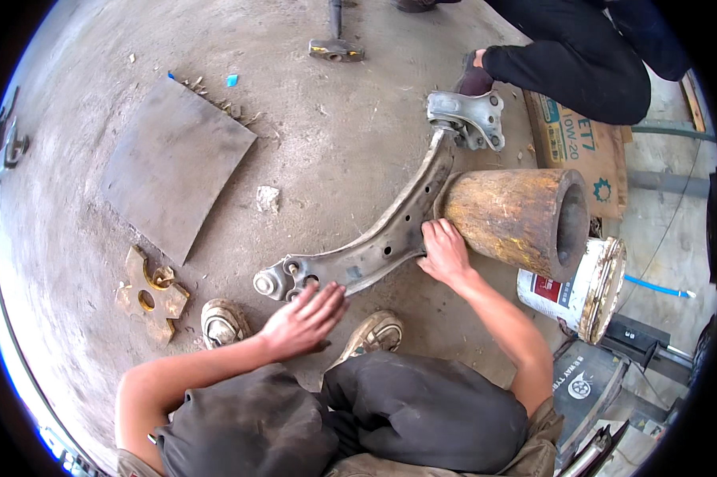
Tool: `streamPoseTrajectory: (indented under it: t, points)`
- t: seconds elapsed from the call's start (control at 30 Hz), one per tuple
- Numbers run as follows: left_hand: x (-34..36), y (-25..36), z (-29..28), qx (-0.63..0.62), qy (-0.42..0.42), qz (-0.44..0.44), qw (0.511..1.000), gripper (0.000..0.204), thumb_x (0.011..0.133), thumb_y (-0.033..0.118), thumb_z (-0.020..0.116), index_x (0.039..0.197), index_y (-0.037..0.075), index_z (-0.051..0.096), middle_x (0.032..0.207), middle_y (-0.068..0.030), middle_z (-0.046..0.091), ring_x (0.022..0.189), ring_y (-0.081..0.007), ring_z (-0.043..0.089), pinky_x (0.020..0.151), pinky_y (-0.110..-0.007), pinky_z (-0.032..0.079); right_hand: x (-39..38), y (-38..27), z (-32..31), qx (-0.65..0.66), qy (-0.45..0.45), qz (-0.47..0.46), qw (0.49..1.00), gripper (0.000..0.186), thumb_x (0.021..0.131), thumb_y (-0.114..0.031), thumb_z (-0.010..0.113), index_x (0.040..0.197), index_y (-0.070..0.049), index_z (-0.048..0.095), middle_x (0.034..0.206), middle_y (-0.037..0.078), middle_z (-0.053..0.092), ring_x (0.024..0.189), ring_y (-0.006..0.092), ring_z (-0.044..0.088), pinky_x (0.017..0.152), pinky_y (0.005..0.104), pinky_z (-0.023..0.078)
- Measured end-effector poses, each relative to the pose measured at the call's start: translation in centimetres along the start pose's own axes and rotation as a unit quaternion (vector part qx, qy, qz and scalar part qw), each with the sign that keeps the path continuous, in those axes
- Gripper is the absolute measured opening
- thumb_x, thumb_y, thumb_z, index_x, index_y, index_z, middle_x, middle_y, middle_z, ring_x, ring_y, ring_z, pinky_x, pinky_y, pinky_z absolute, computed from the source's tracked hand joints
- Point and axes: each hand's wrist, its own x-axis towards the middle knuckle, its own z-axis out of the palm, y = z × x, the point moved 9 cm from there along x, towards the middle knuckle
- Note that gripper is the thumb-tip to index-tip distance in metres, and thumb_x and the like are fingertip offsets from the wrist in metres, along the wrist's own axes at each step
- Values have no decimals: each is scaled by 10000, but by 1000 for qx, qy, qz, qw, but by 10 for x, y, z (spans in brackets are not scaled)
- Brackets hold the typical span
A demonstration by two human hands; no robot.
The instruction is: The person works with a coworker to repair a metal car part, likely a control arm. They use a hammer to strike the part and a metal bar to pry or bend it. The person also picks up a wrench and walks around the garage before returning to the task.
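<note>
A curved metal control arm lies diagonally, with a bushing bracket at its upper end and a ball joint at the lower-left end. My right hand grips its near edge, beside a rusty yellow hollow cylinder lying on its side. My left hand is at the arm's lower-left end with fingers stretched out, fingertips over or touching the metal; exact contact is unclear.
A square metal plate, a sledgehammer and a star-shaped metal piece lie on the concrete floor. A white bucket, cardboard and blue hose are at right. Another person's dark-trousered legs are at top right.
</note>
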Motion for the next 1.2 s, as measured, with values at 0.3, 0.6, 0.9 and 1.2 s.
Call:
streamPoseTrajectory:
  t: [0.3, 0.6, 0.9, 1.2]
  points:
    - [16, -87, -70, -71, 215, -255, 940, 613, 794, 162, 617, 1343, -48, 446, 1217, -177, 550, 1124, -310, 530, 990, -427, 387, 56, -87, -161, -20, -70, -53, 996, 597, 697, -212, 722, 1199, 30, 507, 1124, 202, 538, 1085, 338, 529, 948, 449, 462]
    - [-21, -151, -82, -118, 229, -222, 940, 742, 593, 261, 817, 1258, 69, 551, 921, -79, 534, 888, -260, 578, 742, -386, 493, 65, -138, -176, 31, -75, -84, 993, 641, 780, -311, 726, 1243, 57, 476, 1123, 249, 535, 1012, 351, 579, 887, 456, 520]
    - [-35, -173, -92, -167, 230, -157, 946, 743, 526, 242, 826, 1203, 66, 577, 823, -63, 519, 774, -257, 573, 694, -379, 469, 62, -152, -190, 206, 117, -96, 967, 468, 721, -333, 736, 1013, 12, 613, 978, 176, 603, 874, 366, 639, 750, 431, 530]
    - [39, -135, -123, -157, 259, -213, 929, 597, 711, 228, 716, 1236, 26, 516, 1150, -144, 566, 1067, -277, 563, 938, -391, 430, 49, -143, -192, 210, 355, -180, 893, 308, 814, -321, 568, 867, -26, 639, 820, 137, 596, 752, 311, 575, 685, 403, 480]
